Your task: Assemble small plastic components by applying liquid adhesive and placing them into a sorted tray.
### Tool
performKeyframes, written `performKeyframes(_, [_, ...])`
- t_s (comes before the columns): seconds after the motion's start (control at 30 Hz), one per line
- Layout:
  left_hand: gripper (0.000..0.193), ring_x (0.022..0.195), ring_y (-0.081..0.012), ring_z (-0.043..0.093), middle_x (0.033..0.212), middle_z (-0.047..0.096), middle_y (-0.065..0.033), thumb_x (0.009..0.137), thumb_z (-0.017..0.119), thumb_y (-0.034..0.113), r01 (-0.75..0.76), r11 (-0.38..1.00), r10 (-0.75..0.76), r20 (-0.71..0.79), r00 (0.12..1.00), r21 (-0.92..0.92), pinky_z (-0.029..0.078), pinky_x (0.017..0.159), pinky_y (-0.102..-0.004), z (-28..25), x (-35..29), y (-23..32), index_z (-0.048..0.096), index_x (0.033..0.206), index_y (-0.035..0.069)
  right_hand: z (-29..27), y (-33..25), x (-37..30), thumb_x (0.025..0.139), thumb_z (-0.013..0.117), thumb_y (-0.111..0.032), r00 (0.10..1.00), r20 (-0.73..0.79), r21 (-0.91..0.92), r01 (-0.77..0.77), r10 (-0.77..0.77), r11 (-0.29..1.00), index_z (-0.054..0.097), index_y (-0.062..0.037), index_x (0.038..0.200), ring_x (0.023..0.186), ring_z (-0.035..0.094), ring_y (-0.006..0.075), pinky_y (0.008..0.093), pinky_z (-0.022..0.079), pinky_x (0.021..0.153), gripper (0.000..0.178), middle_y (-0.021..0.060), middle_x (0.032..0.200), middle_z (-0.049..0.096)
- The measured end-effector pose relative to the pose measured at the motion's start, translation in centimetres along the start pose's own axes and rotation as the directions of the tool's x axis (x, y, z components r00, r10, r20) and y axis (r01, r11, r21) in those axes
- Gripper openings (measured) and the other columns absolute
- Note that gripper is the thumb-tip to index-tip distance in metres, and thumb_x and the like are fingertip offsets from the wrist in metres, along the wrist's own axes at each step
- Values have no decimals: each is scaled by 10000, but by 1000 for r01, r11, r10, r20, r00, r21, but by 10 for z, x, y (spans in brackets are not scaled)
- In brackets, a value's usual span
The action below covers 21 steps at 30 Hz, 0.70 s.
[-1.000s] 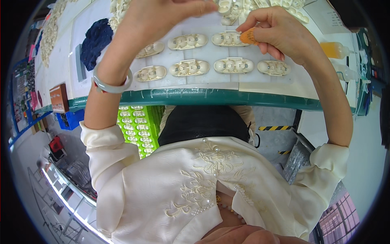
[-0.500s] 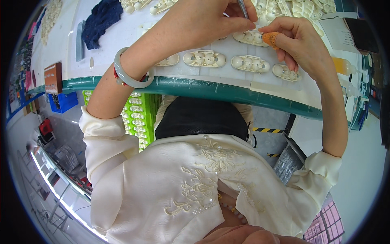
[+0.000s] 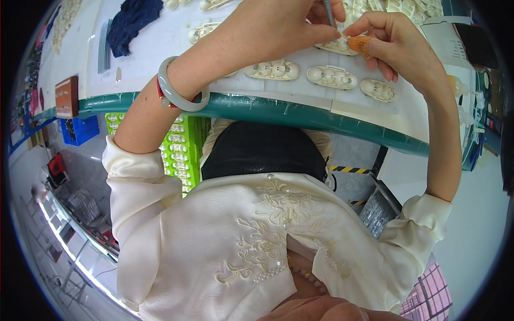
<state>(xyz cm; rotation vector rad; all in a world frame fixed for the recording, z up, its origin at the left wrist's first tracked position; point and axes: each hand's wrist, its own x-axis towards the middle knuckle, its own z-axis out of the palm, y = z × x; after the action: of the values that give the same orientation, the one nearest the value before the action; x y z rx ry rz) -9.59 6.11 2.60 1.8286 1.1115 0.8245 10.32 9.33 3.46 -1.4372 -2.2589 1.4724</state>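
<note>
My left hand [image 3: 292, 27] is closed around a slim grey metal tool [image 3: 328, 12], held nearly upright; its tip is hidden behind the fingers. Below the fingertips lies a cream plastic part [image 3: 334, 47] with round domes in it. My right hand [image 3: 399, 45] pinches thumb and forefinger together at that part's upper right edge, its thumb wearing an orange finger cover [image 3: 360, 45]. Whatever is between those fingertips is too small to make out. Nearer me, similar cream parts sit in a row: one at left [image 3: 272, 70], one in the middle [image 3: 332, 77] and one at right [image 3: 379, 90].
A heap of cream parts [image 3: 383, 8] lies at the far right. Dark blue cloth [image 3: 134, 27], grey sticks [image 3: 104, 45] and a brown box [image 3: 67, 97] are on the left. The table has a green front edge [image 3: 278, 113]. Below are green trays [image 3: 187, 150] and a blue bin [image 3: 80, 131].
The view has shifted slightly, so the table and its parts appear a little displaced. Both hands stay together at the same cream part, with only small finger movements.
</note>
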Motion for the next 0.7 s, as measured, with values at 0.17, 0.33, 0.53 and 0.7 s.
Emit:
performKeyframes(0.17, [104, 648, -192, 647, 676, 632, -126, 699, 643, -6, -190, 982, 190, 6, 982, -11, 515, 583, -269, 0, 0, 2, 570, 769, -30, 8, -6, -4, 823, 492, -57, 999, -35, 140, 1, 4, 990, 600, -15, 1012, 319, 413, 19, 145, 302, 286, 222, 15, 545, 531])
performKeyframes(0.33, [104, 618, -195, 643, 653, 627, -122, 685, 651, -2, -533, 803, 551, 9, 834, 266, 510, 565, -268, 2, 3, -3, 565, 742, -18, 10, 0, 3, 820, 477, -55, 999, 4, 141, -42, 42, 989, 616, -24, 991, 314, 405, 14, 146, 295, 274, 223, 24, 545, 541])
performKeyframes(0.53, [119, 572, -192, 624, 621, 611, -125, 669, 657, -4, -537, 817, 548, 3, 836, 211, 492, 529, -271, -1, 5, -10, 559, 736, -10, -1, -29, 9, 800, 584, -55, 957, 174, 311, -279, 234, 909, 615, 28, 854, 438, 477, 62, 196, 341, 368, 103, 44, 596, 562])
performKeyframes(0.7, [126, 619, -87, 584, 687, 605, -56, 713, 651, -11, 132, 989, -138, -102, 985, -62, 463, 543, -200, -23, 5, 1, 555, 795, -16, 9, -8, 11, 807, 524, -52, 988, 82, 216, -148, 133, 965, 627, 5, 901, 364, 421, 40, 169, 304, 321, 151, 30, 551, 537])
